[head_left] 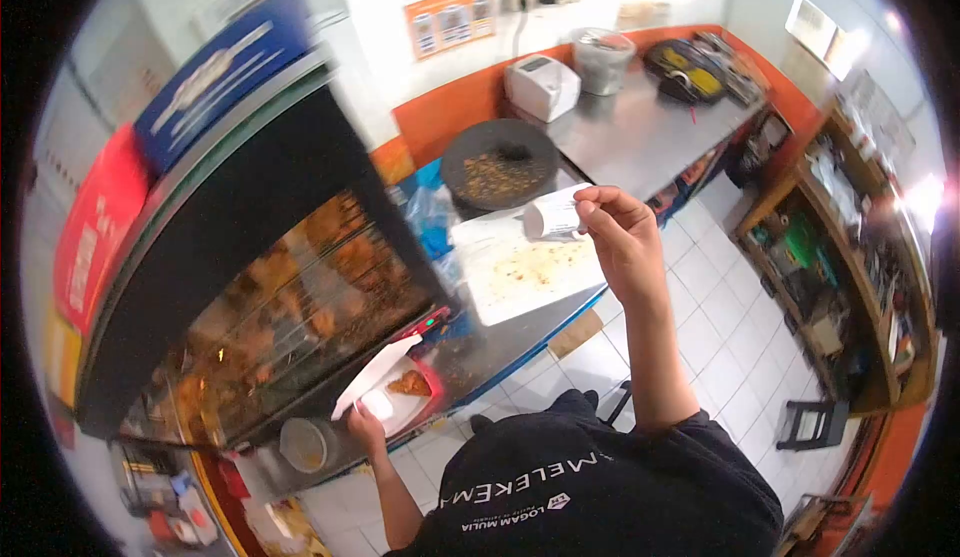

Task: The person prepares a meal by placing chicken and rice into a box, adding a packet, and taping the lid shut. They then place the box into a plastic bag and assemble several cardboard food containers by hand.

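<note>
My right hand [615,232] pinches a curled white paper [552,217] above the white cutting board [530,282], which has brown crumbs on it. My left hand [366,429] grips the edge of an open takeaway box [425,412] with a pink-red outside. Inside the box lie a piece of fried food [409,384] and a white packet [378,404]. A dark stone mortar [498,164], with bits in its bowl, stands behind the board.
A glass display case [300,307] with fried food fills the left. A clear tub [308,445] stands by the box. Behind are a white device [542,88] and a bucket [603,62]. A wooden shelf [830,257] and black stool [812,425] are right.
</note>
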The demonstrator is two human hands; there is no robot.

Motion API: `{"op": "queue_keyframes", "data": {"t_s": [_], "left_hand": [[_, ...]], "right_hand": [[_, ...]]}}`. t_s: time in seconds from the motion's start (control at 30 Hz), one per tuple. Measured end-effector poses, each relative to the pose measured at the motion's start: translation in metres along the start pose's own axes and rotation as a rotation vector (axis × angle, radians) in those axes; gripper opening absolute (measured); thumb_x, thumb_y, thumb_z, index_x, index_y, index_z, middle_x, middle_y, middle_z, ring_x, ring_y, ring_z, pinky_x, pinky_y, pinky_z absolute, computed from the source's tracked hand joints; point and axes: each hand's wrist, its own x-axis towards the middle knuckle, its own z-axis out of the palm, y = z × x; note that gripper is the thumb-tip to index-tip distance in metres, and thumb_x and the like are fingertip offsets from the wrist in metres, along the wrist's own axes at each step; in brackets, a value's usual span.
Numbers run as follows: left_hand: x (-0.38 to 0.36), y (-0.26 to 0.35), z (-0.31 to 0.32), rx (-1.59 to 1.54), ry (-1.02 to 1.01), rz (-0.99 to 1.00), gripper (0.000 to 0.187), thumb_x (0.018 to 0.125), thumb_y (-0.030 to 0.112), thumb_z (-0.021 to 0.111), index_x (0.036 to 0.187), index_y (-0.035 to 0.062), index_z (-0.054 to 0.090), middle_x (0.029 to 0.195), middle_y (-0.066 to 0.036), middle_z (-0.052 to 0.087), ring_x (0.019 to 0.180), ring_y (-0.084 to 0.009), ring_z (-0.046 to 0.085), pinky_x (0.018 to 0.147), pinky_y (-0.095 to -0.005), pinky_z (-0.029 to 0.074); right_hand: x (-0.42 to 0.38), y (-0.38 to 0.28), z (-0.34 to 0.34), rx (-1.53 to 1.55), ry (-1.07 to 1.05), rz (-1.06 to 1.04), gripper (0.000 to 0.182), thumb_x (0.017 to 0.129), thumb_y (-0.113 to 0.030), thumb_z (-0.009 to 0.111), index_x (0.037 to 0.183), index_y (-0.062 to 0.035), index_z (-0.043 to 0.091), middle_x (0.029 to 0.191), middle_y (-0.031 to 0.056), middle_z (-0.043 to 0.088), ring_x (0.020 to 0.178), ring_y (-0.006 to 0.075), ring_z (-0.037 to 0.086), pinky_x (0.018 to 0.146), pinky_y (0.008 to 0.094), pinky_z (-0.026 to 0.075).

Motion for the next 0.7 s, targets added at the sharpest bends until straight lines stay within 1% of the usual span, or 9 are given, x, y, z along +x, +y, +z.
{"op": "queue_keyframes", "data": {"t_s": [0.17, 0.27, 0.37, 0.4, 0.43, 0.5, 0.53, 0.57, 0.7], "left_hand": [[-0.054, 0.097, -0.003, -0.051, 0.001, 0.01, 0.044, 0.104, 0.029, 0.041, 0.099, -0.0063, 0.067, 0.091, -0.03, 0.066, 0.089, -0.0486, 0.062, 0.077, -0.0535, 0.048], [-0.082, 0.136, 0.035, -0.087, -0.059, 0.024, 0.046, 0.104, 0.031, 0.041, 0.098, -0.0071, 0.066, 0.09, -0.03, 0.065, 0.087, -0.0494, 0.062, 0.076, -0.0542, 0.048], [-0.116, 0.254, 0.045, -0.002, -0.234, -0.003, 0.049, 0.104, 0.034, 0.04, 0.099, -0.0084, 0.064, 0.092, -0.032, 0.064, 0.089, -0.0502, 0.06, 0.077, -0.0542, 0.046], [-0.126, 0.275, 0.062, -0.104, -0.251, 0.089, 0.051, 0.104, 0.036, 0.04, 0.1, -0.0092, 0.063, 0.095, -0.033, 0.064, 0.092, -0.0501, 0.059, 0.08, -0.0535, 0.044], [-0.126, 0.271, 0.1, -0.136, -0.306, 0.017, 0.052, 0.105, 0.037, 0.04, 0.102, -0.0089, 0.064, 0.099, -0.032, 0.064, 0.095, -0.0493, 0.059, 0.084, -0.0521, 0.044], [-0.139, 0.345, 0.118, -0.193, -0.415, 0.014, 0.05, 0.105, 0.036, 0.039, 0.107, -0.0077, 0.065, 0.101, -0.032, 0.066, 0.098, -0.0484, 0.061, 0.086, -0.0504, 0.045], [-0.143, 0.369, 0.134, -0.16, -0.423, 0.013, 0.05, 0.105, 0.036, 0.039, 0.103, -0.0071, 0.064, 0.096, -0.03, 0.066, 0.091, -0.048, 0.061, 0.082, -0.0494, 0.045], [-0.145, 0.403, 0.144, -0.261, -0.474, 0.054, 0.049, 0.105, 0.036, 0.039, 0.096, -0.0064, 0.062, 0.088, -0.029, 0.065, 0.084, -0.0483, 0.06, 0.078, -0.0485, 0.045], [-0.149, 0.531, 0.194, -0.407, -0.434, 0.205, 0.046, 0.104, 0.035, 0.041, 0.092, -0.0052, 0.06, 0.086, -0.029, 0.062, 0.082, -0.047, 0.058, 0.075, -0.0475, 0.044]], "right_hand": [[0.003, -0.059, -0.117, -0.065, 0.092, 0.028, 0.018, 0.093, -0.006, 0.066, 0.108, 0.0036, 0.069, 0.092, 0.0035, 0.069, 0.076, 0.0059, 0.057, 0.067, 0.0226, 0.046], [0.005, -0.09, -0.191, -0.21, 0.134, 0.023, 0.023, 0.094, -0.005, 0.065, 0.115, 0.0016, 0.069, 0.094, 0.0021, 0.067, 0.076, 0.0047, 0.055, 0.067, 0.0214, 0.045], [0.006, -0.122, -0.254, -0.329, 0.131, 0.009, 0.024, 0.094, -0.005, 0.064, 0.116, 0.0014, 0.069, 0.094, -0.0007, 0.065, 0.077, 0.0048, 0.052, 0.068, 0.0202, 0.044], [0.007, -0.131, -0.278, -0.361, 0.068, 0.022, 0.031, 0.094, -0.001, 0.061, 0.125, 0.0012, 0.064, 0.108, 0.0008, 0.061, 0.081, 0.005, 0.049, 0.071, 0.0206, 0.045], [0.008, -0.137, -0.296, -0.361, 0.047, 0.015, 0.034, 0.094, 0.001, 0.061, 0.128, 0.0008, 0.062, 0.114, 0.0013, 0.058, 0.083, 0.0052, 0.049, 0.073, 0.0211, 0.046], [0.015, -0.147, -0.32, -0.364, -0.017, 0.0, 0.041, 0.094, 0.003, 0.059, 0.135, 0.0, 0.056, 0.126, 0.0023, 0.053, 0.087, 0.0056, 0.05, 0.076, 0.022, 0.048], [0.02, -0.152, -0.334, -0.351, -0.059, 0.058, 0.05, 0.093, 0.006, 0.058, 0.142, -0.0021, 0.05, 0.138, 0.0033, 0.044, 0.091, 0.0063, 0.05, 0.08, 0.0232, 0.05], [0.024, -0.147, -0.353, -0.375, -0.06, 0.084, 0.051, 0.093, 0.005, 0.058, 0.143, -0.0041, 0.05, 0.138, 0.0015, 0.043, 0.092, 0.0067, 0.052, 0.081, 0.0239, 0.05], [0.033, -0.08, -0.475, -0.43, -0.173, 0.503, 0.054, 0.09, 0.005, 0.059, 0.142, -0.0076, 0.052, 0.123, 0.0003, 0.059, 0.087, 0.006, 0.051, 0.08, 0.0249, 0.05]]}}
